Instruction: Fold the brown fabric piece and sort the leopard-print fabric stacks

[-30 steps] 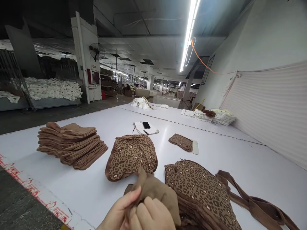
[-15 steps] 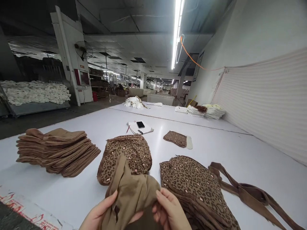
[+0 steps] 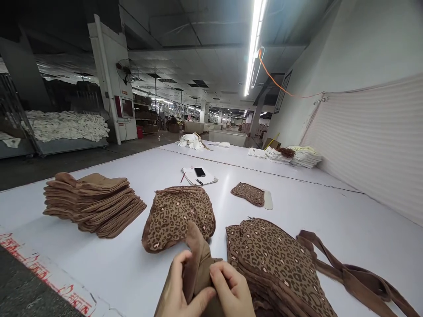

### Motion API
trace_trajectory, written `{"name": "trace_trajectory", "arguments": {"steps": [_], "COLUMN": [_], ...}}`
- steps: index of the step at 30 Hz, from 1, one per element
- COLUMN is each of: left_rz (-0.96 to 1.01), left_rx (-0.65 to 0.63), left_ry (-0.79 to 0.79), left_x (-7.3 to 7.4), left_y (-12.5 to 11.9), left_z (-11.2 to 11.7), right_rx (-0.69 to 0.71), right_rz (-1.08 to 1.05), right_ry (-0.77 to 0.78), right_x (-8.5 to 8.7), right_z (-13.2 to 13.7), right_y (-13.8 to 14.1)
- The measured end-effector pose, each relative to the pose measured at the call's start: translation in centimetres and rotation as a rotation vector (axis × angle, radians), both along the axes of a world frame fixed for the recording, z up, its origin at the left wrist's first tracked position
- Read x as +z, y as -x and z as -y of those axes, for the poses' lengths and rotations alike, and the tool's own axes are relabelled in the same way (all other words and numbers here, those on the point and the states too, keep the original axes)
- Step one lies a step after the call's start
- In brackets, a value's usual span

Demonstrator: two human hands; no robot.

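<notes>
Two hands meet low in the view over a wide, smooth white bench (image 3: 330,220) in a long factory hall with a strip light overhead and a ribbed white wall on the right. Red print runs along the bench's near edge, too blurred to read. At left stands a tall stack of plain brown fabric pieces (image 3: 94,203), flat and curved-edged. To the right of the hands lies a stack of leopard-print pieces (image 3: 277,259), with brown straps (image 3: 350,275) trailing beside it. A smaller leopard-print pile (image 3: 180,215) sits between the two stacks, just behind the hands. The left hand (image 3: 180,293) and right hand (image 3: 233,293) both pinch a soft, crumpled plain brown piece (image 3: 198,259), fingers closed on its folds. Farther off lie a single leopard piece (image 3: 249,193) and a phone (image 3: 199,172) on papers.
</notes>
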State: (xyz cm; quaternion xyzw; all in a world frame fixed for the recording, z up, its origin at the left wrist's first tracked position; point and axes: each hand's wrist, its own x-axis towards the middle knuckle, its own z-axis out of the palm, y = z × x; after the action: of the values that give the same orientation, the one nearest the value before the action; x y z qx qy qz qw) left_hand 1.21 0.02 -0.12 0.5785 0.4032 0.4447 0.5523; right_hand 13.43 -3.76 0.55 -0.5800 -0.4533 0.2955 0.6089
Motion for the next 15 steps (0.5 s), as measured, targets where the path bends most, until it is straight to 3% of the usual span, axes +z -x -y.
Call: {"name": "trace_trajectory", "arguments": {"steps": [3,8,11,15], "left_rz": [0.182,0.553,0.66,0.697], "left_rx": [-0.125,-0.259,-0.217,-0.162], "left_ry": [0.107,0.47,0.622,0.614], "left_x": [-0.2,0.9,2.1,2.4], "left_y": [-0.1,-0.1,0.0,-0.2], "left_z": [-0.6,-0.6,-0.2,0.1], "right_rx": [-0.024,-0.128,-0.139,-0.226], "right_rz": [0.1,0.329,0.472,0.558], "right_ry": [-0.117,-0.232,-0.253,-0.348], "right_x": [0.0,-0.9,-1.6,-1.7], "right_z": [0.3,0.7,0.8,0.9], "right_y": [-0.1,0.4,0.7,1.0]}}
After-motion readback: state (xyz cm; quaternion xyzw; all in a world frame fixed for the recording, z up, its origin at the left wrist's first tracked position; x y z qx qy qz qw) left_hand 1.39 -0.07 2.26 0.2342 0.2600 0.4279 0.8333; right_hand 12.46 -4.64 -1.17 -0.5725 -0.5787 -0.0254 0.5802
